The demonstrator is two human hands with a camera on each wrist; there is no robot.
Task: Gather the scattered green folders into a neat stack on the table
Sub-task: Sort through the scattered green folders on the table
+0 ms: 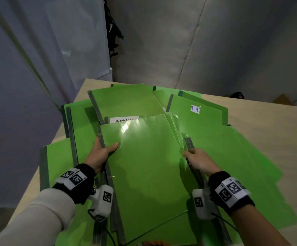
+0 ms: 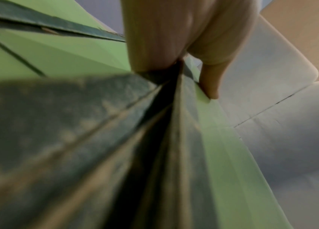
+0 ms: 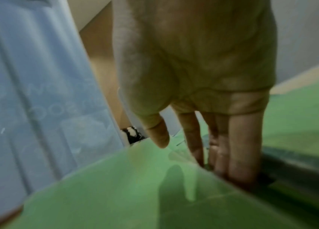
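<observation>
A bundle of green folders with a glossy clear cover is held between both hands above the table. My left hand grips its grey spine edge, thumb on top and fingers underneath; the left wrist view shows that thumb on the green cover. My right hand grips the bundle's right edge, fingers tucked under the cover. Several more green folders lie scattered around and beneath, among them one labelled "H.R" and one with a white label.
The light wooden table ends close on the left and at the far side. Grey and white sheets hang behind it. A dark object and a brown box sit beyond the far right edge. Bare tabletop shows at the right.
</observation>
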